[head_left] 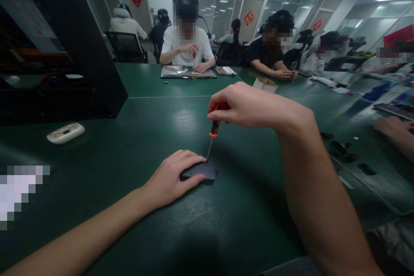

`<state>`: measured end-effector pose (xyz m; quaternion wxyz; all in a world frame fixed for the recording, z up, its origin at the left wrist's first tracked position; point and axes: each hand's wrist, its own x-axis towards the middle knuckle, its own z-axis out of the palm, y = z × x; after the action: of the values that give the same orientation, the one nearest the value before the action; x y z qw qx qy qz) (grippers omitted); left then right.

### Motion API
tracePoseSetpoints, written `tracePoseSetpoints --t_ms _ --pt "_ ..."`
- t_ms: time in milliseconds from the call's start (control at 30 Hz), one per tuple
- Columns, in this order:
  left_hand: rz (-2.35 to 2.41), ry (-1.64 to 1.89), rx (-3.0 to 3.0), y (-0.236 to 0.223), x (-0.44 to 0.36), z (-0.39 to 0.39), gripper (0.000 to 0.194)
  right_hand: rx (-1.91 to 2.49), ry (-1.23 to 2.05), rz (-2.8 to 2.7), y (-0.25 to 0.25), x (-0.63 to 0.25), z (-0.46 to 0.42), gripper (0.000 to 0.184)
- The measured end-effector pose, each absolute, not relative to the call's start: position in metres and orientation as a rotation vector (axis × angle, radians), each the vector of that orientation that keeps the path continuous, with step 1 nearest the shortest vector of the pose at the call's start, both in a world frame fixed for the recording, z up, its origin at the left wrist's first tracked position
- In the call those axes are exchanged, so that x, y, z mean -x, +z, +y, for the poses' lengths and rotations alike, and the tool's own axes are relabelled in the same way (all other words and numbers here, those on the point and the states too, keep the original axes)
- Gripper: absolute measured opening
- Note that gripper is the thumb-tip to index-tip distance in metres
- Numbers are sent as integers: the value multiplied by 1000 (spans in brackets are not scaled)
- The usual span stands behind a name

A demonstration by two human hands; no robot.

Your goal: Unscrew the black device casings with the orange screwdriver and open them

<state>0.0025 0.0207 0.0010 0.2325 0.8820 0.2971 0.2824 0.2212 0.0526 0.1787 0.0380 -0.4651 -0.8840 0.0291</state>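
Note:
On the green tabletop lies a small dark grey box-shaped device [209, 171] with rounded edges; its exact kind does not show. My left hand [176, 177] grips it from the left, thumb along the near side and fingers over the far side. Above it, my right hand [234, 103] is closed round the handle of a black and orange screwdriver [214, 128]. The thin shaft slants down, and its tip meets the far edge of the device's top, close to my left fingertips. Whether a screw sits under the tip is too small to tell.
A black cabinet-like case [106, 82] stands at the left, with a white oval case [66, 133] before it. Across the green table [155, 116], a person works over a flat panel [168, 72]. Small black parts [341, 148] lie at the right, near another person's hand [393, 131].

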Motion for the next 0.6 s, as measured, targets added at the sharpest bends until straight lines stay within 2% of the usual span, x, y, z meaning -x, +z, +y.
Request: tracePoseSetpoints --t_ms 600 --pt "828 766 -2421 1 -1 20 33 1468 -64 -2702 176 -212 49 26"
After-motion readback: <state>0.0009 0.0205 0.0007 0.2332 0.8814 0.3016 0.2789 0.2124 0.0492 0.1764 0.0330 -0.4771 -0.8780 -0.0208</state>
